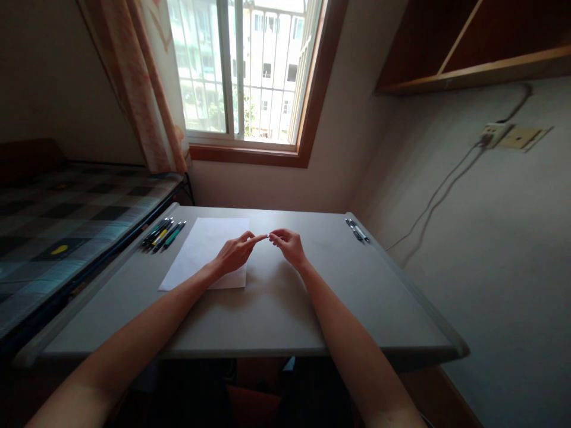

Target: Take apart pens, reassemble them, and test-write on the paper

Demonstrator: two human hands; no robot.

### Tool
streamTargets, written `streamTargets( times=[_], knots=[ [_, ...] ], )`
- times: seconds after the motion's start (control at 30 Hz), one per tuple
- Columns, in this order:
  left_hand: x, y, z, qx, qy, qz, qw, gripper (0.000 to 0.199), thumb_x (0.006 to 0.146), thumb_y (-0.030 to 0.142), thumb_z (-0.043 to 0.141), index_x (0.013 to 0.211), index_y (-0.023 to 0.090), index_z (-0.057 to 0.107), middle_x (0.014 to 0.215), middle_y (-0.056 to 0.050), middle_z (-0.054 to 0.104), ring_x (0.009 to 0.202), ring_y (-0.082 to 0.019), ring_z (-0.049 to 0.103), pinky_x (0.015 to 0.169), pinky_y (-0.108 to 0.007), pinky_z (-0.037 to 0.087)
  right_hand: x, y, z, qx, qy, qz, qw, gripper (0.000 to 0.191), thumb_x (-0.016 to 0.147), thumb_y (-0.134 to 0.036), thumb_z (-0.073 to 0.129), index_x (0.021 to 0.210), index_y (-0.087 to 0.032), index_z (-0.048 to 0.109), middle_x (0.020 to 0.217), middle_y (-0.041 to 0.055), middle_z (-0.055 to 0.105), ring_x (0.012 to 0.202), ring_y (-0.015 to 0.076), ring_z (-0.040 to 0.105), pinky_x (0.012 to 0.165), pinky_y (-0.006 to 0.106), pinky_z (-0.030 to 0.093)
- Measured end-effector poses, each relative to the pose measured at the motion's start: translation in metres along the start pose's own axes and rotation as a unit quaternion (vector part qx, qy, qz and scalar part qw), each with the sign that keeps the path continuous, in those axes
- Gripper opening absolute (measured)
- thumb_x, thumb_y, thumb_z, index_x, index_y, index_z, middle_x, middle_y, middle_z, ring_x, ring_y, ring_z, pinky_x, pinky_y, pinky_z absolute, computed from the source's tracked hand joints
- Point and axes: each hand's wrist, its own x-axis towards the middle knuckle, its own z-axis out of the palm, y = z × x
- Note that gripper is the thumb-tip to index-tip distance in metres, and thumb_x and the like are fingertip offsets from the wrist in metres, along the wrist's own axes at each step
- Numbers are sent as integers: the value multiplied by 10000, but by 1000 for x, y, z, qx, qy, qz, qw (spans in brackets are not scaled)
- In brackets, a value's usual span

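Above the middle of the desk, my left hand (236, 252) and my right hand (289, 245) meet at the fingertips. The left index finger points toward the right hand while its other fingers are curled in. Thumb and fingers of my right hand are pinched together. Between the fingertips shows a tiny pale bit (268, 237), too small to name. Under my left hand and forearm lies a blank white sheet of paper (191, 252), partly covered by them.
Several pens (161, 235) lie bunched at the desk's left edge. More pens (357, 230) lie near the right edge. The grey desk (357, 297) stands between a bed (66, 220) and a wall with a plugged-in cable (428, 208). A window (250, 77) is behind.
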Motion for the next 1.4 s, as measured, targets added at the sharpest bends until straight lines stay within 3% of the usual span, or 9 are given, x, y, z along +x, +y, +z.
streamTargets(
  times=[0.6, 1.2, 1.4],
  knots=[
    [-1, -2, 3, 22, -12, -9, 1000, 437, 919, 194, 322, 1333, 318, 382, 1014, -34, 555, 650, -79, 534, 604, -201, 423, 0, 2, 1, -14, -8, -4, 1000, 247, 653, -371, 687, 779, -159, 669, 774, 56, 677, 614, 132, 599, 579, 262, 483],
    [0, -2, 5, 53, -19, -16, 998, 377, 926, 294, 353, 1292, 317, 439, 988, -26, 567, 635, -81, 537, 561, -189, 398, -2, 3, 1, -25, -50, 5, 998, 325, 717, -451, 630, 729, -130, 682, 631, 67, 673, 566, 135, 589, 578, 261, 469],
    [1, 0, 4, 2, -10, -8, 1000, 365, 922, 266, 368, 1279, 273, 448, 951, -33, 592, 656, -93, 556, 597, -199, 424, -3, 2, 1, -42, -54, 10, 998, 359, 720, -487, 614, 683, -136, 683, 605, 63, 669, 552, 137, 584, 571, 260, 461]
  ],
)
